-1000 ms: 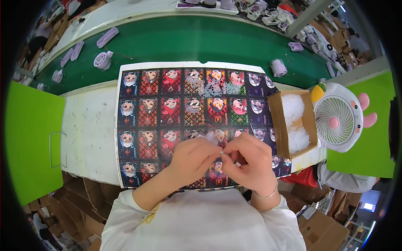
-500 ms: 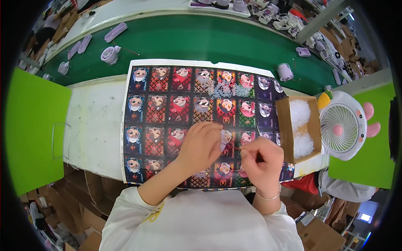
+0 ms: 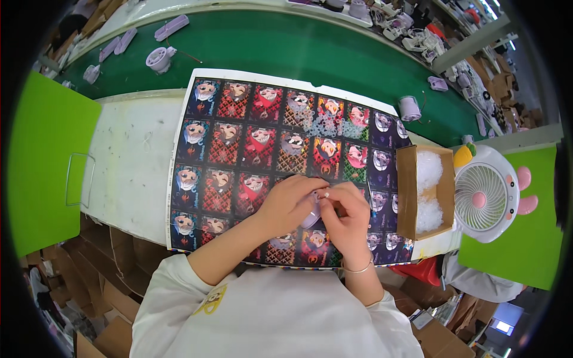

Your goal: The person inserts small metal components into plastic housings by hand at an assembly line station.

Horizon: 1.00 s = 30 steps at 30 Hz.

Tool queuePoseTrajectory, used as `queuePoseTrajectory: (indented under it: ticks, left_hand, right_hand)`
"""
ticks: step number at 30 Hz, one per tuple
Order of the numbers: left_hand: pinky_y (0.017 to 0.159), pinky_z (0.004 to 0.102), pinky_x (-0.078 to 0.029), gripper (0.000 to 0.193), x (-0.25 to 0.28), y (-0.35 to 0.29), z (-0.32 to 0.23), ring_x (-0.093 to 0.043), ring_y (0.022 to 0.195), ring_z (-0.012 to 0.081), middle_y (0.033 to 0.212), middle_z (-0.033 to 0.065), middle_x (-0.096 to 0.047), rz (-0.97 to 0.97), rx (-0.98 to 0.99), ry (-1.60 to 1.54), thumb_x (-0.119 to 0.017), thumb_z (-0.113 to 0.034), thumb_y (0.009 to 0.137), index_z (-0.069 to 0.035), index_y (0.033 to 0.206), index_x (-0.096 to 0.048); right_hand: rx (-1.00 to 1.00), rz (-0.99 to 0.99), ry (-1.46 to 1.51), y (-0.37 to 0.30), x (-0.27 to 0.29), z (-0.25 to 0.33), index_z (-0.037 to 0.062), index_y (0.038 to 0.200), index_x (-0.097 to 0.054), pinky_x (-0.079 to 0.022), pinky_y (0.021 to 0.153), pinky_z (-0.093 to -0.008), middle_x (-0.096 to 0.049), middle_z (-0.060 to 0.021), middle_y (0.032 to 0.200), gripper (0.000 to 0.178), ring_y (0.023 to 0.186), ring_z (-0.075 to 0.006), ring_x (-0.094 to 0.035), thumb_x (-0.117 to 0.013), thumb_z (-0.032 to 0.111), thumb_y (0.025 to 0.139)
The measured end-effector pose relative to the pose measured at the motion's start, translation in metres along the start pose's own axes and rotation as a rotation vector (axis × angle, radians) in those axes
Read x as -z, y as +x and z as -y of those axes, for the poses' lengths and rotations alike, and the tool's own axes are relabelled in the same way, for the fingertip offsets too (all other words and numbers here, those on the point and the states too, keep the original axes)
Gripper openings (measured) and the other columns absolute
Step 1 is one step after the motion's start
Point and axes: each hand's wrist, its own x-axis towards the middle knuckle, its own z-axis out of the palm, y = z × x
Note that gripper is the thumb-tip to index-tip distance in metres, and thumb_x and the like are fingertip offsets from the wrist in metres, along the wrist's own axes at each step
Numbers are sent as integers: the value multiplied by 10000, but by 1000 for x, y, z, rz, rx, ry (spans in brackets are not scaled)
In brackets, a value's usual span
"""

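Observation:
Over a sheet printed with rows of cartoon cards (image 3: 260, 138), my two hands meet near its front middle. My left hand (image 3: 287, 203) is closed around a pale lilac plastic part (image 3: 311, 219), and its fingers hide most of that part. The thumb and forefinger of my right hand (image 3: 346, 213) pinch a tiny white piece (image 3: 326, 194) close above the part. Whether the tiny piece touches the part I cannot tell. A thin tool (image 3: 370, 196) lies on the sheet just right of my right hand. Small clear rings (image 3: 325, 124) are heaped farther back on the sheet.
To the right stands a cardboard box (image 3: 407, 194) with two heaps of clear small parts. Beside it is a white fan (image 3: 486, 191) with pink ears. Lilac housings (image 3: 159, 59) sit on the green belt (image 3: 250, 51) behind. Green panels (image 3: 51, 161) flank the table.
My right hand has moved left to meet my left hand; the red wire it pinched no longer shows, and a tiny white piece does. The lilac part shows more clearly. The view has shifted slightly.

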Motion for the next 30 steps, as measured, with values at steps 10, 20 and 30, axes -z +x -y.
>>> queuePoseTrajectory:
  ticks: [10,20,30]
  left_hand:
    - [809,424,-494,331,0,1,-3,-604,901,338,979,157,-654,46,-13,13,-573,-25,819,-7,1141,-644]
    - [801,379,-503,393,0,0,-2,-637,918,320,1032,155,-665,37,-16,46,-570,64,802,-37,1176,-638]
    - [764,410,-502,305,-6,3,-9,-626,861,334,923,159,-661,-58,73,35,-601,-38,825,-9,1123,-659]
  right_hand:
    - [13,-310,-807,6,54,-16,6,907,-637,-455,800,-435,-600,-148,887,149,880,-344,-561,-703,30,775]
    - [44,65,-238,-23,16,10,13,902,-543,-417,546,-261,-541,-73,710,73,593,-136,-532,-596,-30,876]
    - [7,-130,-292,-33,-17,0,-2,1016,-561,-459,579,-291,-596,-102,770,115,621,-173,-571,-539,-37,909]
